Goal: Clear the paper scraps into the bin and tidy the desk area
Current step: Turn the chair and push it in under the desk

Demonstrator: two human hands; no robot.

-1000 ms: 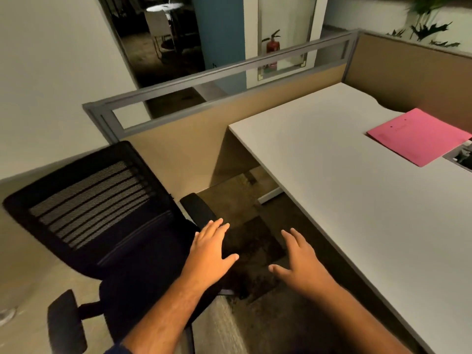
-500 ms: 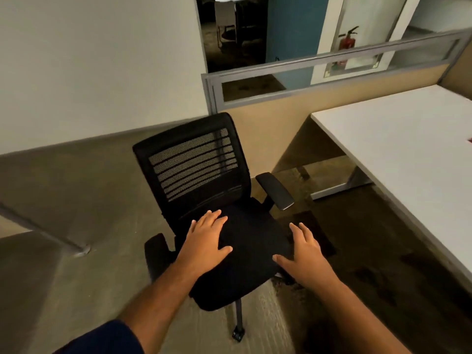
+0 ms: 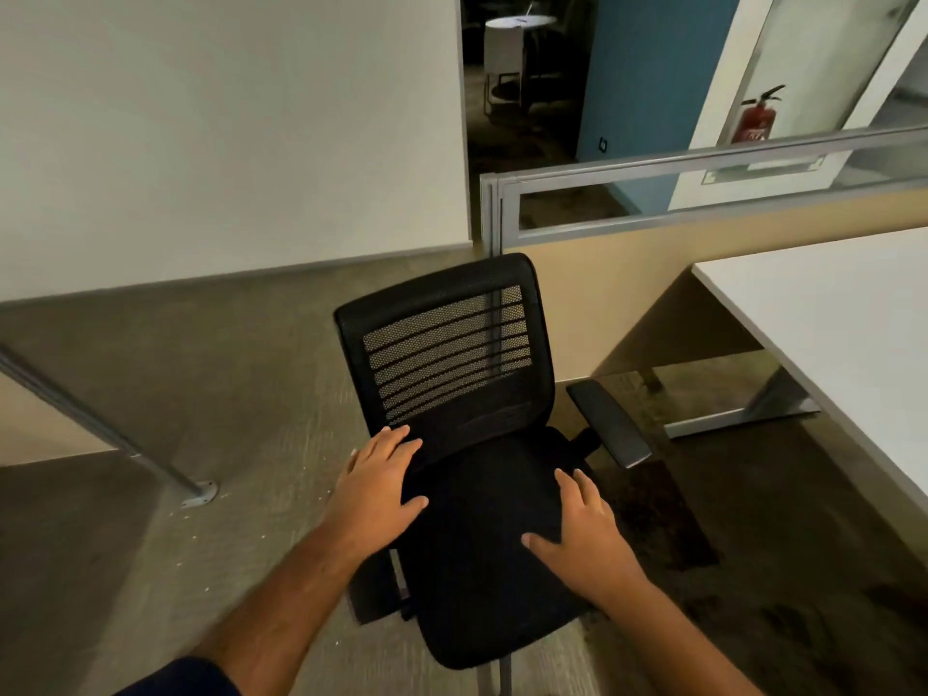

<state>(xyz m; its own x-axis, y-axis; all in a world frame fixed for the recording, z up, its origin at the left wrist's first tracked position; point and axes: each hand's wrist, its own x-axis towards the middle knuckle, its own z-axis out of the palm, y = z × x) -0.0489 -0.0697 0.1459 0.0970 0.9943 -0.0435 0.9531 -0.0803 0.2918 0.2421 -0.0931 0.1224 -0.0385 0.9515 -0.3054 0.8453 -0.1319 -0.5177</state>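
Observation:
A black office chair point(image 3: 447, 364) with a mesh back stands on the floor in front of me, its seat facing me. My left hand point(image 3: 374, 487) is spread over the seat's left edge, fingers straight. My right hand point(image 3: 585, 537) lies over the seat's right side, fingers straight and thumb out. Whether either palm touches the seat I cannot tell. The white desk point(image 3: 843, 334) runs along the right edge. No paper scraps or bin are in view.
A beige partition with a glass strip point(image 3: 703, 243) stands behind the chair and desk. The chair's right armrest point(image 3: 610, 424) points toward the desk leg point(image 3: 743, 414). A metal partition foot point(image 3: 198, 492) sits on the floor at left. Small white specks dot the carpet.
My view has swung left, away from the desk and the pink folder, and the chair now sits at centre. Both hands have come over the chair seat.

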